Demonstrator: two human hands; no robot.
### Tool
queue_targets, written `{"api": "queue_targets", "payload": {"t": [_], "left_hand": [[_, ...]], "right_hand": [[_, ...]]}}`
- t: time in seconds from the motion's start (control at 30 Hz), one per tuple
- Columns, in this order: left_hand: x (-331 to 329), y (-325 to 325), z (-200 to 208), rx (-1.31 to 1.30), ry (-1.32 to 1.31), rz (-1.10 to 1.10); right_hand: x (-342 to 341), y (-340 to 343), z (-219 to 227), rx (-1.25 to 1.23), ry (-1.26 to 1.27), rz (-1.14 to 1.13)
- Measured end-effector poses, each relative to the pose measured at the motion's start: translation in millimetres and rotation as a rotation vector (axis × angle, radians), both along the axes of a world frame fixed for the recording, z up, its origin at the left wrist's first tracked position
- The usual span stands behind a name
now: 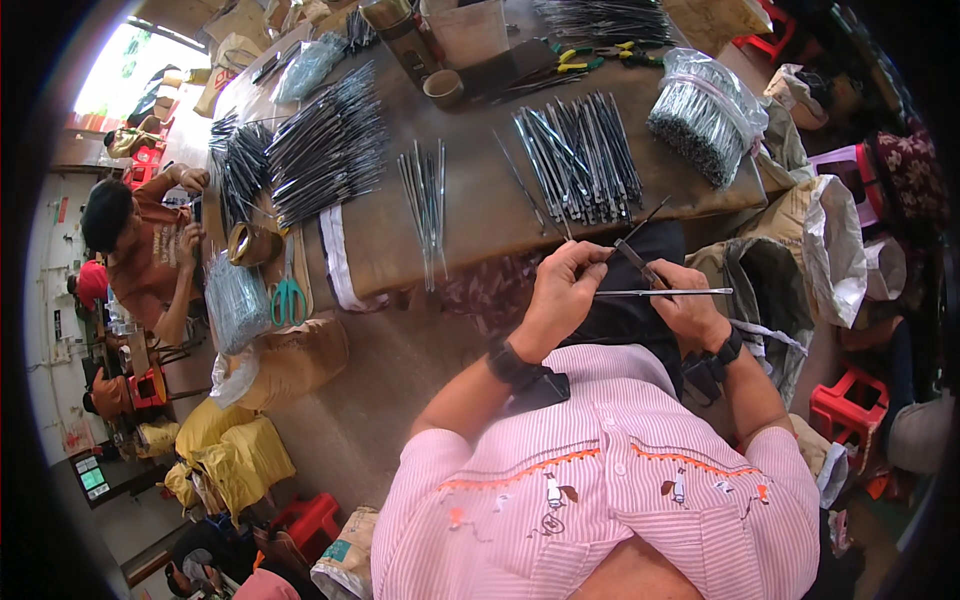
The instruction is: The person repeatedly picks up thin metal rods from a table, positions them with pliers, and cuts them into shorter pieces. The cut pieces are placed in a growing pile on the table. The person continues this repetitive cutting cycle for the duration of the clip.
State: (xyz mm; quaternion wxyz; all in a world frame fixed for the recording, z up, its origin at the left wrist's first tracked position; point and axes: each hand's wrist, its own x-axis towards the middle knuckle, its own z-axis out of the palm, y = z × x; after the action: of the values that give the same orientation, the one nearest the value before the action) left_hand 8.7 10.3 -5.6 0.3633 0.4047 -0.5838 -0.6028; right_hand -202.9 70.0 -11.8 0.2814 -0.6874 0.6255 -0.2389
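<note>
My left hand [560, 292] is closed in a pinch in front of the table edge, its fingertips on a thin rod that points up toward the table. My right hand [688, 303] is closed round a dark, narrow tool [632, 256] whose exact kind I cannot make out; its tip reaches close to the left fingertips. A silvery thin metal rod [640, 292] lies level across the right fingers, its far end close under the left hand. Just beyond both hands, a bundle of similar metal rods [580, 160] lies on the brown table [465, 130].
More rods lie in a small group [425, 200] and a large pile [328, 145] at left. A plastic bag of rods [705, 115] sits at right. Yellow-handled pliers [578, 62], a thermos [392, 25] and teal scissors [289, 295] are about. A co-worker [150, 240] sits at left.
</note>
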Motion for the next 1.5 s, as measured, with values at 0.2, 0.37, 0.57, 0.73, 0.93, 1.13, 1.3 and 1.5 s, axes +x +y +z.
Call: {"api": "queue_targets", "payload": {"t": [0.2,0.37,0.57,0.73,0.93,1.13,1.3,1.5], "left_hand": [[4.0,-7.5,8.2,-0.024,-0.154,-0.060],[19.2,-0.9,22.9,-0.334,-0.414,0.066],[38.0,-6.0,16.4,-0.360,-0.436,0.204],[82.6,-45.6,-15.2,-0.488,-0.467,0.528],[168.3,-102.4,-65.4,-0.350,-0.818,0.760],[150.0,-95.8,-71.3,-0.310,-1.059,0.819],[123.6,-84.1,-64.6,-0.407,-1.212,0.649],[123.5,-87.3,-65.8,-0.359,-1.221,0.601]], "right_hand": [[5.3,-2.7,-1.1,-0.016,0.033,-0.048],[14.3,-11.2,-0.2,0.031,-0.022,-0.068],[36.9,-28.0,-4.2,0.106,-0.107,0.011],[47.6,-30.3,-12.6,0.161,-0.209,0.031],[41.7,-23.2,-29.8,0.247,-0.490,-0.087],[43.9,-18.5,-32.3,0.255,-0.599,-0.104],[47.2,-17.1,-31.4,0.280,-0.628,-0.094],[48.6,-15.2,-34.0,0.295,-0.622,-0.118]]}}
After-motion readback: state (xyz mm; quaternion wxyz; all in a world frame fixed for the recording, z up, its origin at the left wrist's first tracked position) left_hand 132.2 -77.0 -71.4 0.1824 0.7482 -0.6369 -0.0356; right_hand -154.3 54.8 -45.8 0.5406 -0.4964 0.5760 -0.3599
